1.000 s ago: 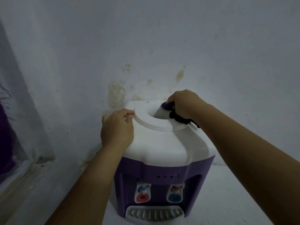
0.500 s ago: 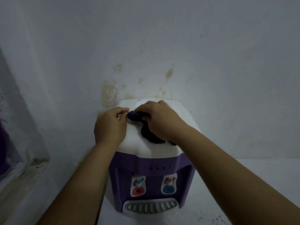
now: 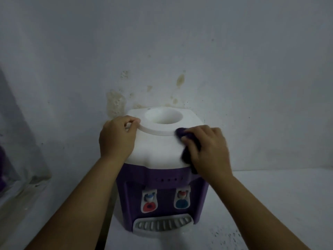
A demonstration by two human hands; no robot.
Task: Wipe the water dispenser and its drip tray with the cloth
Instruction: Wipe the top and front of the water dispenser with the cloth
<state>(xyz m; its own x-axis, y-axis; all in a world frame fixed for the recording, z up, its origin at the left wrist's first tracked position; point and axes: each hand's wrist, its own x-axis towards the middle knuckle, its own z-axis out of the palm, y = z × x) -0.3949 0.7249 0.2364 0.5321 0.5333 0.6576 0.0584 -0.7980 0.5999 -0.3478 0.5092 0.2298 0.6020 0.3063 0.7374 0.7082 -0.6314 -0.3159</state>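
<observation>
My right fingers curl over the dark cloth, pressing it on the water dispenser top's right shoulder. My left hand grips the opposite edge, thumb at the raised ring. Below both, I see the drip tray.

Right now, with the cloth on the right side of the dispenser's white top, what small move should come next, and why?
Probably sweep the cloth forward and down over the white top's front slope. The right hand grips it at the right edge beside the raised ring, while the left hand steadies the other side. The front slope lies bare, and the drip tray below is untouched.
</observation>
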